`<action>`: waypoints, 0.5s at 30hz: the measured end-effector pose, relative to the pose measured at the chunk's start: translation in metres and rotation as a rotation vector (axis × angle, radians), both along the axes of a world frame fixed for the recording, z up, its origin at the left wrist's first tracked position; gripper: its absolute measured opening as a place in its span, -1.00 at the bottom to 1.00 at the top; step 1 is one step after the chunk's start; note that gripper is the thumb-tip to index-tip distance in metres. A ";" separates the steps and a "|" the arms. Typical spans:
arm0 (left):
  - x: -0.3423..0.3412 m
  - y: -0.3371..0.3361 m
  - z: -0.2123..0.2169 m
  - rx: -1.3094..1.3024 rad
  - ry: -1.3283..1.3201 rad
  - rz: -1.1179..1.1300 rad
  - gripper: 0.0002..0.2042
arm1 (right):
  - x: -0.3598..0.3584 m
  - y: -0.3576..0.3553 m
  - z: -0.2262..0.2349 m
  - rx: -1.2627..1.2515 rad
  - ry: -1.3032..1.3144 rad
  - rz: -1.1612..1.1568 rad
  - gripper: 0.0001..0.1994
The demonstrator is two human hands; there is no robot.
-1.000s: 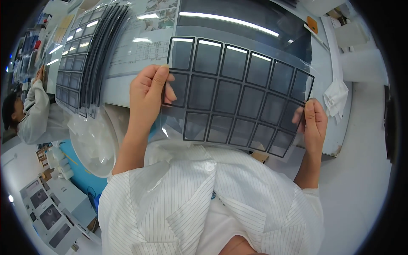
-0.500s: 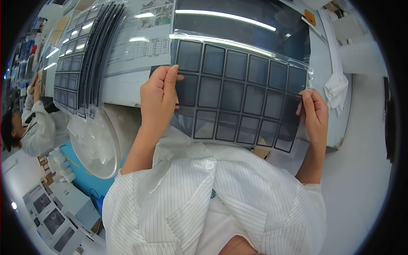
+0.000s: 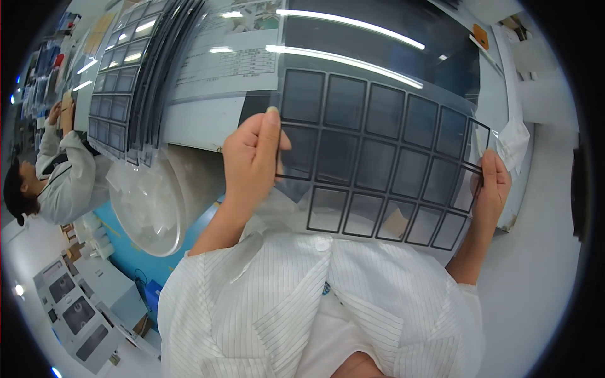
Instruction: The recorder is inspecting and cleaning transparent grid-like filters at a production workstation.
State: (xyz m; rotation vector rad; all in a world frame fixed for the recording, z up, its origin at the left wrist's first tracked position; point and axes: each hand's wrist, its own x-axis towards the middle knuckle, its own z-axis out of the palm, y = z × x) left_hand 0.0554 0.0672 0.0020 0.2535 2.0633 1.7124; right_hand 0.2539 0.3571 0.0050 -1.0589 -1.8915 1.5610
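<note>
**Clear gridded sheet held up over the worktop**

Held between both hands above the glossy dark worktop [image 3: 403,63]: a thin, flexible transparent film sheet [image 3: 378,164] printed with rows of black-outlined rectangles. Left hand [image 3: 252,160] pinching the sheet's left edge, fingers flat on the front, thumb tucked behind. Right hand [image 3: 491,186] closed on the right edge. At far left, a stack of similar gridded sheets [image 3: 120,94]; beside it, a round translucent plastic bin [image 3: 154,201] lined with crinkled film.

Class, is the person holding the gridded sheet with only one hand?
No, the left hand and right hand each grip a side of the sheet.
</note>
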 end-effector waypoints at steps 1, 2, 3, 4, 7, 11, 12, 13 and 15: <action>0.003 0.000 -0.001 -0.001 -0.002 0.007 -0.58 | 0.001 0.000 0.001 -0.001 -0.002 0.007 -0.72; 0.005 0.001 -0.001 -0.005 0.027 -0.014 -0.58 | 0.002 0.000 0.003 0.011 -0.015 0.000 -0.71; 0.006 0.000 -0.002 -0.008 0.056 -0.034 -0.58 | 0.001 0.000 0.003 0.024 -0.028 -0.007 -0.70; 0.006 -0.001 -0.003 -0.008 0.053 -0.029 -0.58 | 0.003 0.003 0.002 0.024 -0.030 -0.001 -0.70; 0.001 -0.002 -0.008 -0.007 0.100 -0.048 -0.59 | 0.005 0.006 -0.004 -0.011 0.009 -0.015 -0.70; -0.006 -0.001 -0.002 0.093 0.003 -0.010 -0.59 | 0.001 0.007 -0.005 -0.036 0.071 0.004 -0.74; -0.007 0.000 -0.002 0.117 -0.030 -0.011 -0.58 | 0.000 0.007 -0.005 -0.034 0.071 0.017 -0.74; -0.008 -0.001 -0.002 0.143 -0.062 -0.011 -0.58 | 0.000 0.007 -0.005 -0.033 0.071 0.019 -0.74; -0.012 -0.006 -0.003 0.189 -0.078 -0.046 -0.59 | 0.001 0.009 -0.005 -0.054 0.096 0.047 -0.75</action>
